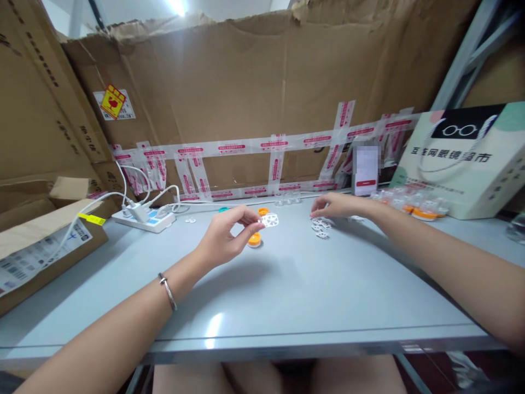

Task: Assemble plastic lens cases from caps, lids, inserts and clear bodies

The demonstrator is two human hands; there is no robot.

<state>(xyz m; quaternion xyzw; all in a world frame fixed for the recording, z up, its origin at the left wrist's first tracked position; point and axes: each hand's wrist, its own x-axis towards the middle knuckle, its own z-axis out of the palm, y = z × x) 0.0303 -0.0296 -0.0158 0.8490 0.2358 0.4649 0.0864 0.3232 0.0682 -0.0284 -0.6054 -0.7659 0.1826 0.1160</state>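
The person's bare legs show below the front edge of a pale grey surface. Over it, from the near left, comes the left forearm, a silver bracelet at its wrist. The left hand has its grip pressed together, thumb and fingers pinching a white openwork plastic piece by its left end; the piece juts out to the right, above the surface. Just below those fingertips an orange-topped round case sits on the surface, and a second orange round part lies just behind the held piece.

Off to the right, a small pile of white openwork pieces lies beneath the right hand. That hand's fingers curve down at the pile's far side; whether its grip is closed on anything I cannot tell.

Farther left are two small white pieces, a teal round part partly hidden behind the left hand, and a white power strip with plugs and cables. Toward the back stand a row of small clear parts, an upright phone and, right of it, a cluster of clear and orange cases before a printed paper bag. A large cardboard panel, banded with red-and-white tape, closes the back.
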